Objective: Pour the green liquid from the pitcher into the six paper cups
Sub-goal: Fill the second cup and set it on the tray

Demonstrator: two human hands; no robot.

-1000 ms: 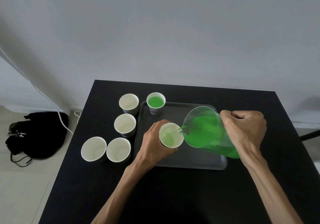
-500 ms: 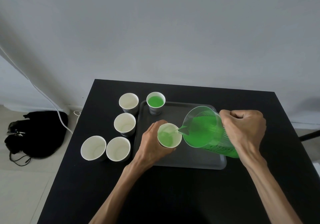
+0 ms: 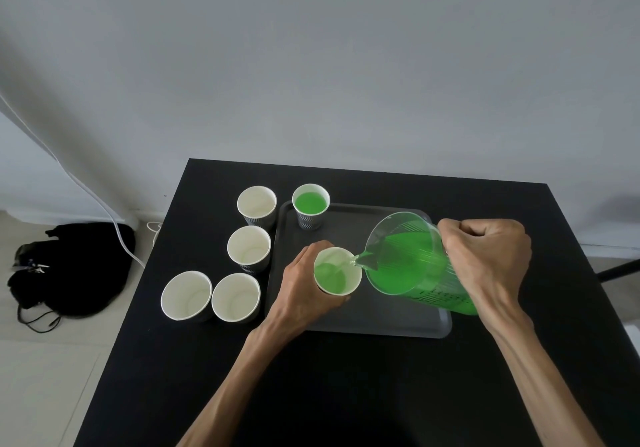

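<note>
Both hands were busy: left hand (image 3: 304,284) gripped the filling cup (image 3: 337,271) over the tray (image 3: 398,322); right hand (image 3: 485,259) tilted the pitcher (image 3: 408,263). One filled cup (image 3: 310,204) stood far-left on it; four empty cups (image 3: 249,247) waited on the desk (image 3: 346,394).

The right hand (image 3: 485,259) hides the clear plastic pitcher's (image 3: 412,259) handle, and the printed scale is too small to read.

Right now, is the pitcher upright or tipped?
Tipped: the right hand tilts the pitcher, spout over the held cup.
</note>
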